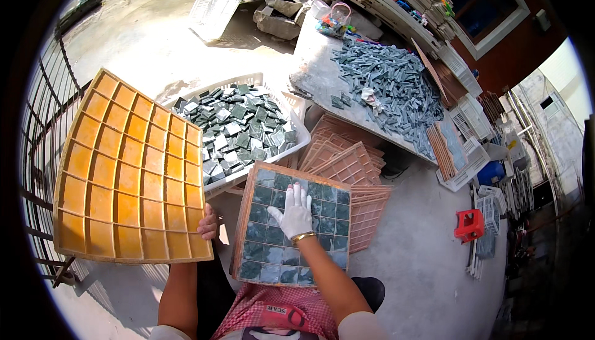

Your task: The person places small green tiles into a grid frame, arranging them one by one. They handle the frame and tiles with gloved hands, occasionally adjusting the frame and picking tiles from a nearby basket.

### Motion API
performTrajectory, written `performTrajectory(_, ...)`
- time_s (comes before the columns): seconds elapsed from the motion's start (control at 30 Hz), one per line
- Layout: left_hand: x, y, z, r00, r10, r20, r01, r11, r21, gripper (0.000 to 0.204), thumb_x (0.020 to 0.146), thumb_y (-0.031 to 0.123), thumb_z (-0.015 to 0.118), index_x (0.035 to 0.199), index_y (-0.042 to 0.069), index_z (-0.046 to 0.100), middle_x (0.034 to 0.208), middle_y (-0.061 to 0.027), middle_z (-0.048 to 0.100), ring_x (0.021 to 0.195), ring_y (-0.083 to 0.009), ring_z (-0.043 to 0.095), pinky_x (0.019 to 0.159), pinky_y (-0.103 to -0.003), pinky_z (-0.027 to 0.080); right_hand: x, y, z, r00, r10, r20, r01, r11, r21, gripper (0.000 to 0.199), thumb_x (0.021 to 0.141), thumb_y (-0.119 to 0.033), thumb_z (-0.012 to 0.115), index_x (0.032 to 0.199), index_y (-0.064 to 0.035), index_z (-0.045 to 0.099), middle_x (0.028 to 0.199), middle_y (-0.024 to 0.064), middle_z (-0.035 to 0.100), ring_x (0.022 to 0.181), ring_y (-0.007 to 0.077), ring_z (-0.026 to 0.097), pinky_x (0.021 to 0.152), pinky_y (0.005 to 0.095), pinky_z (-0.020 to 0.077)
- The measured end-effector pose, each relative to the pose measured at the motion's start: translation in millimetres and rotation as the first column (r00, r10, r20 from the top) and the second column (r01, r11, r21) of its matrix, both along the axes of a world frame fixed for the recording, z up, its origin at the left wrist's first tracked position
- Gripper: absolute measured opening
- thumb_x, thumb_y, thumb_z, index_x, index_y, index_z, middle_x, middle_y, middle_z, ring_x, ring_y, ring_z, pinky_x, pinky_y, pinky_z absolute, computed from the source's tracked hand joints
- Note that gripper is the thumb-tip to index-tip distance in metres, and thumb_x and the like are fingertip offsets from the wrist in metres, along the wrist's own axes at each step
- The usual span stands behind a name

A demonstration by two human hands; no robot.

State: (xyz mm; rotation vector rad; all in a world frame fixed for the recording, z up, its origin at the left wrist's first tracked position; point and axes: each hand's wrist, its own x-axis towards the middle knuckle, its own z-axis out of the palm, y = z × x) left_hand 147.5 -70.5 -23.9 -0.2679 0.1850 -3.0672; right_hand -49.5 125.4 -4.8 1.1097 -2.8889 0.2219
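My left hand (209, 223) is bare, its fingers wrapped round the right edge of a yellow grid tray (127, 173). That tray is tilted up on the left and its square cells hold no tiles. In a white glove, my right hand (294, 215) lies flat with fingers apart on dark green square stone tiles (256, 231). These tiles fill the cells of a brown-framed grid tray (240, 231) in front of me. A white plastic basket (302, 135) heaped with loose green square tiles (238, 123) stands just beyond both trays.
Brown grid trays (347, 163) are stacked behind the filled one. On the right, a grey slab table (316, 80) bears a heap of narrow stone strips (396, 80). A red stool (469, 226) and white crates (468, 166) stand further right. Metal bars (46, 98) line the left side.
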Motion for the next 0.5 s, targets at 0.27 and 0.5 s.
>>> performTrajectory(0.27, -3.9, 2.2, -9.9, 0.996, -0.077, -0.049, 0.080, 0.995, 0.053, 0.059, 0.083, 0.046, 0.048, 0.114, -0.004, 0.041, 0.076, -0.0055, 0.041, 0.063, -0.0139, 0.042, 0.060, -0.029, 0.035, 20.5, -21.5, -23.8, 0.978, 0.207, -0.029, -0.208, 0.977, -0.046, 0.086, 0.077, -0.059, 0.051, 0.132, 0.0038, 0.032, 0.139, 0.0219, 0.030, 0.129, 0.0342, 0.027, 0.107, 0.0456, 0.0178)
performTrajectory(0.5, 3.2, -0.4, -10.0, 0.996, -0.074, 0.053, 0.071, 0.996, 0.053, 0.058, 0.084, 0.044, 0.047, 0.119, -0.002, 0.041, 0.075, -0.0043, 0.040, 0.063, -0.0137, 0.042, 0.061, -0.028, 0.034, -69.5, 80.4, -21.8, 0.978, -0.191, -0.082, 0.196, 0.979, 0.055, 0.073, 0.084, -0.052, 0.046, 0.132, 0.0011, 0.034, 0.138, 0.0213, 0.032, 0.128, 0.0343, 0.029, 0.106, 0.0467, 0.0190)
